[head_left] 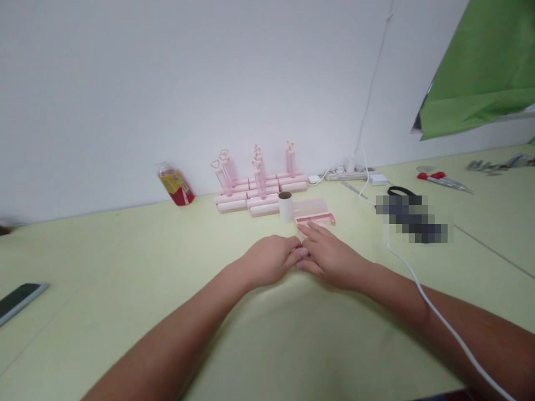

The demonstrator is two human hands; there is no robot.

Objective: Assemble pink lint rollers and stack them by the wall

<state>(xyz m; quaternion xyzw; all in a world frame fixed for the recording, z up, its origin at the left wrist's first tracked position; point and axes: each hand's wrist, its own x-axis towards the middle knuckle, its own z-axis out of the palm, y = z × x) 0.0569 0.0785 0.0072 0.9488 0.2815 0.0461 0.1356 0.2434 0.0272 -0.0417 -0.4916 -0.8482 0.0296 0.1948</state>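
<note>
My left hand (271, 260) and my right hand (332, 257) meet at the fingertips over the table, in front of a pink open tray-like piece (315, 218). The left fingers are curled together; anything between them is too small to tell. On my right hand the fingers are spread, the upper ones reaching toward the pink piece's front edge. A white tube (286, 207) with a brown inside stands just behind. A translucent pink sheet (311, 207) lies beside the tube. Farther back are several pink boxes (232, 205), with clear pink tubes (259, 181) with shaped tops standing on them.
A red and yellow packet (176, 186) leans by the wall. At right are a power strip (349, 174), red-handled pliers (445, 180), a black strap (401, 192) and a white cable (412, 270) crossing over my right arm. A phone (20, 301) lies far left.
</note>
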